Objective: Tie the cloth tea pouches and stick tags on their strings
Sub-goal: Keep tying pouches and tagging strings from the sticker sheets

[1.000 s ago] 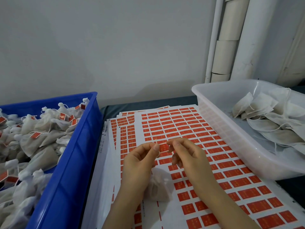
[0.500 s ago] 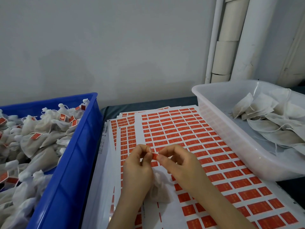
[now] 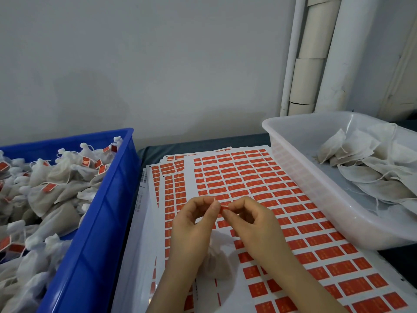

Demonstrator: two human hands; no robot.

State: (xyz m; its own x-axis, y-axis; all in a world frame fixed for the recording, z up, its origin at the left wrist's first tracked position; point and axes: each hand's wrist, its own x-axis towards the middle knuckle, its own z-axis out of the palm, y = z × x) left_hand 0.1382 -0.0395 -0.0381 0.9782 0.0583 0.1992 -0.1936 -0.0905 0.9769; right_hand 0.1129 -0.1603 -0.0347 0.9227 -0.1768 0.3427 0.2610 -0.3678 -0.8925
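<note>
**Tagging step, head view.** My left hand (image 3: pixel 191 224) and right hand (image 3: pixel 252 224) meet above the white sheets of red rectangular stickers (image 3: pixel 248 177). Each hand pinches one end of a small red adhesive tag (image 3: pixel 223 208) between thumb and forefinger. The string it should fold round is too fine to make out. The white cloth tea pouch (image 3: pixel 216 260) in work lies on the sheets directly beneath my wrists, its neck gathered and apparently tied. To my left, the blue plastic crate (image 3: pixel 101 222) holds finished pouches with red tags (image 3: pixel 56 184). To my right, the clear plastic tray (image 3: pixel 304 177) holds flat, untied cloth pouches (image 3: pixel 372 172).

To do this step well, I judge that the string should run along the tag's midline. The two halves should then close with their edges matched and be pressed from the fold outward, so that no adhesive is left exposed. I should hold the tag by its margins only, since fingers on the glue weaken it. A skewed fold is the likely fault, because halves that have touched probably cannot be parted cleanly.
</note>
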